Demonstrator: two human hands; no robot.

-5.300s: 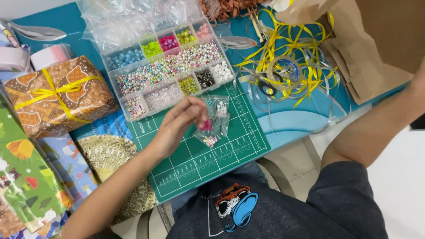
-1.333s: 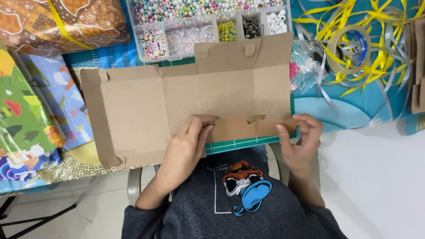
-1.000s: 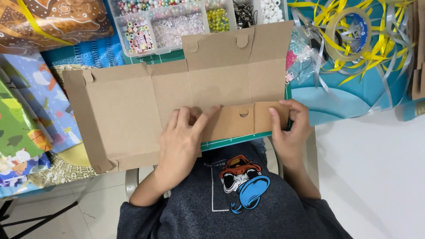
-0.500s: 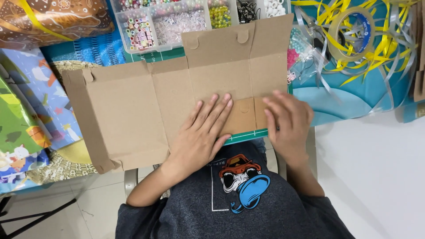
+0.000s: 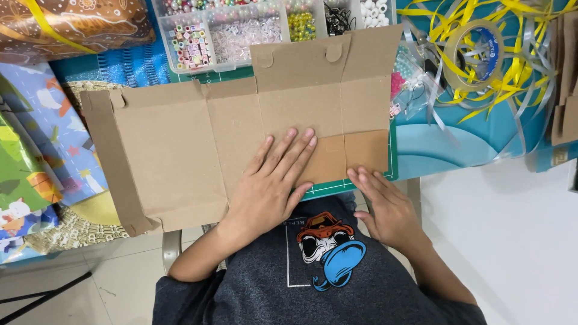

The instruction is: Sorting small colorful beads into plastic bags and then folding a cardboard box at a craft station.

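A flattened brown cardboard box blank (image 5: pixel 180 144) lies across the green cutting mat (image 5: pixel 337 186), its near flaps folded over. My left hand (image 5: pixel 271 180) lies flat on the folded flap, fingers spread and pointing away from me. My right hand (image 5: pixel 385 207) rests at the table's near edge just below the fold's right end, fingers loosely together, holding nothing. The cardboard's left part overhangs the table edge.
A clear compartment box of beads (image 5: pixel 253 30) sits behind the cardboard. Yellow and silver ribbon with a tape roll (image 5: pixel 475 48) lies at the right on a blue sheet. A wrapped brown gift (image 5: pixel 72 24) and patterned wrapping paper (image 5: pixel 36 156) are at the left.
Both hands folded the near flaps of the cardboard up and pressed them flat. The right hand has since slid back off the cardboard to the table edge; the left stays pressing.
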